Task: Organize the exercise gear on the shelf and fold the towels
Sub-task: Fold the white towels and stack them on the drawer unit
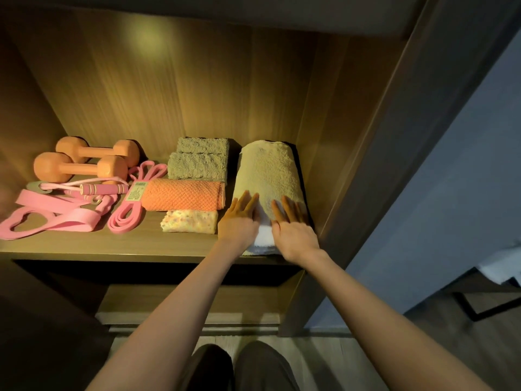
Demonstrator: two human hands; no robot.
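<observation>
Towels (197,167) and gear (81,167) lie sorted on the shelf (112,246); my left hand (239,222) and right hand (294,235) flatten the last beige towel (267,170), fingers (249,200) straight, gripping nothing.

Warm, dim light falls from above, leaving a soft glare patch on the shelf's back panel (152,40). Edges bow from wide-angle distortion; corners darken.

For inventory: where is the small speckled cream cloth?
Head view: the cream cloth lies near the wooden shelf's front edge, in front of the orange towel, left of the left hand.
</observation>
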